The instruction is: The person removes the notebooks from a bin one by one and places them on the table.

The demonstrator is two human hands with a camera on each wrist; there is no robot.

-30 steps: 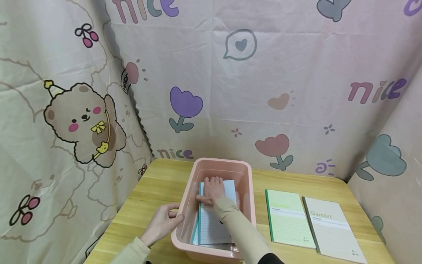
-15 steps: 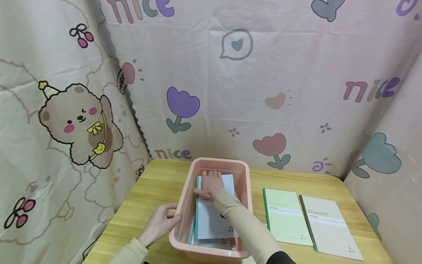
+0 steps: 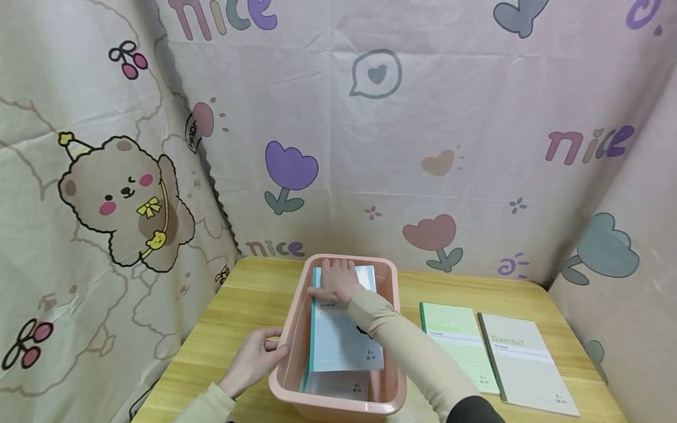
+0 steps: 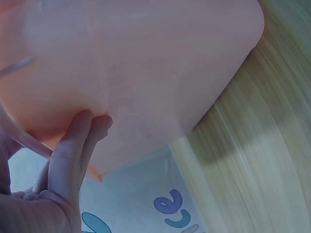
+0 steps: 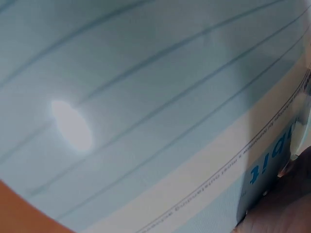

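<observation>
My right hand [image 3: 338, 283] grips a light blue notebook [image 3: 346, 343] with a teal spine, its thumb at the spine edge. That notebook is raised inside a pink plastic bin [image 3: 338, 405]; how far the fingertips reach round it is hidden. Another notebook [image 3: 338, 385] lies beneath, mostly covered. On the bin's left rim, my left hand [image 3: 254, 359] pinches the edge between thumb and fingers. The left wrist view has the left hand's fingers [image 4: 73, 145] against the bin's outer wall. Lined blue notebook cover [image 5: 121, 102] fills most of the right wrist view.
To the bin's right, a green notebook [image 3: 459, 352] and a grey-beige notebook [image 3: 531, 364] lie side by side on the wooden table [image 3: 254, 294]. A printed cloth curtain [image 3: 370, 147] hangs behind and along both sides.
My right hand has lifted the blue notebook and shifted it toward the bin's far end, baring more of the notebook below. My left hand keeps its hold on the rim.
</observation>
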